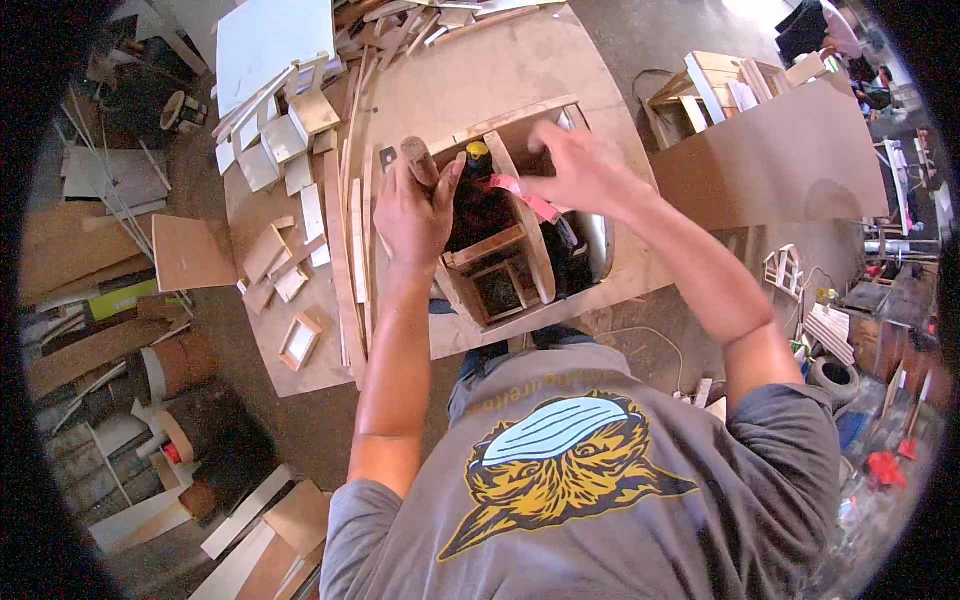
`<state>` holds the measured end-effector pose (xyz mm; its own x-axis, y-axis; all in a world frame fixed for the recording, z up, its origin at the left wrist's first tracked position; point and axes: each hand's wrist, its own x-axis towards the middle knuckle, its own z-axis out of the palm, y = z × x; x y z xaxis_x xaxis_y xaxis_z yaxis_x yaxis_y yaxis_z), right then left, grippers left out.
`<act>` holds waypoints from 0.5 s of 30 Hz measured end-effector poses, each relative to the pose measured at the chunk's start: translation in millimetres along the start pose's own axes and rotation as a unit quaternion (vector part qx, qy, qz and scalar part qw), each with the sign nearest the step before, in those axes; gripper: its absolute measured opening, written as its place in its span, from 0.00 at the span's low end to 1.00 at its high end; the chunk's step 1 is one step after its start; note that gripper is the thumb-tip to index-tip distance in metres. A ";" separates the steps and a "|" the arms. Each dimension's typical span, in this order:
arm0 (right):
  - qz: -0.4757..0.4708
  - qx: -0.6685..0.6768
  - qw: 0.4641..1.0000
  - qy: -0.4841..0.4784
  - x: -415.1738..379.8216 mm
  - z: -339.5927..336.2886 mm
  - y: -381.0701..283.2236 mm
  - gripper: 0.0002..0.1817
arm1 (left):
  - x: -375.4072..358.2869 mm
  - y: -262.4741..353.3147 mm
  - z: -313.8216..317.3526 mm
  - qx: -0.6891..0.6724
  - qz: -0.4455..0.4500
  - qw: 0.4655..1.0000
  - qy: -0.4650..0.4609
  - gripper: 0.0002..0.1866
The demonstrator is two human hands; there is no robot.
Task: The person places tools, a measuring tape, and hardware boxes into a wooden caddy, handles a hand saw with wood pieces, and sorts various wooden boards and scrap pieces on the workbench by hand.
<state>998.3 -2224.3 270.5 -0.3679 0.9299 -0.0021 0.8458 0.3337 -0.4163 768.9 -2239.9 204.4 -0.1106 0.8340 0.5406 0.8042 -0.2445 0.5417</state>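
A person's left hand [412, 212] wraps around a wooden hammer handle [419, 160] while the right hand [583, 168], fingers curled, presses on the top rail of a small wooden frame [500, 262] at the middle of the workbench [520, 70]. A pink strip [525, 196] lies beneath the right hand. Wood offcuts [290, 150] crowd the bench's left side.

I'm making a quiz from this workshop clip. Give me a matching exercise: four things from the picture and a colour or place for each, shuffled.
Things:
1. bottle cap
2. strip
3. left hand
4. small square frame

Descriptions:
A. pink, under the right hand
B. yellow
C. lying on the board, lower left
D. holding a wooden handle

Pairs: 1-B, 2-A, 3-D, 4-C
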 end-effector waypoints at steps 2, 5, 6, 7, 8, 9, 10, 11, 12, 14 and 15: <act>0.072 0.009 0.992 -0.105 -14.3 3.2 3.5 0.19 | -8.0 -4.6 4.6 0.020 0.002 1.000 -0.010 0.25; 0.034 0.031 0.992 -0.118 -26.5 29.5 14.7 0.17 | -18.9 -7.9 1.1 0.023 0.005 1.000 -0.019 0.25; 0.032 0.042 0.993 -0.101 -26.4 31.5 12.4 0.17 | -21.3 -11.6 -1.4 0.042 0.019 0.999 -0.013 0.24; 0.027 0.052 0.995 -0.085 -24.9 32.0 9.1 0.16 | -22.2 -14.6 -3.5 0.062 0.033 0.998 -0.006 0.24; 0.030 0.124 0.990 -0.058 -22.7 30.3 5.1 0.15 | -22.7 -16.6 -5.4 0.071 0.043 0.996 0.018 0.24; 0.033 0.195 0.980 -0.031 -19.2 22.4 -6.4 0.14 | -22.0 -16.5 -8.8 0.079 0.053 0.995 0.041 0.24; 0.037 0.265 0.963 -0.004 -16.5 19.7 -16.3 0.13 | -22.2 -17.1 -11.8 0.086 0.062 0.992 0.062 0.24; 0.010 0.274 0.960 0.048 -11.8 27.4 -20.8 0.11 | -24.7 -22.3 -10.4 0.076 0.043 0.995 0.037 0.24; 0.017 0.191 0.981 0.028 -8.5 33.0 -25.9 0.12 | -23.7 -21.5 -12.6 0.060 0.043 0.997 0.034 0.25; 0.032 0.020 0.999 -0.011 -3.9 43.9 -33.5 0.13 | -20.4 -18.1 -16.8 0.028 0.044 0.998 0.027 0.25; 0.025 0.003 0.999 0.027 -3.7 60.5 -29.4 0.16 | -23.3 -27.5 -12.9 -0.010 0.046 0.999 0.004 0.33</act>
<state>951.4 -2246.9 227.8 -0.3037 0.9524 0.0264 0.8604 0.2860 -0.4218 741.8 -2259.0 185.2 -0.0420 0.8035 0.5939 0.7998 -0.3292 0.5020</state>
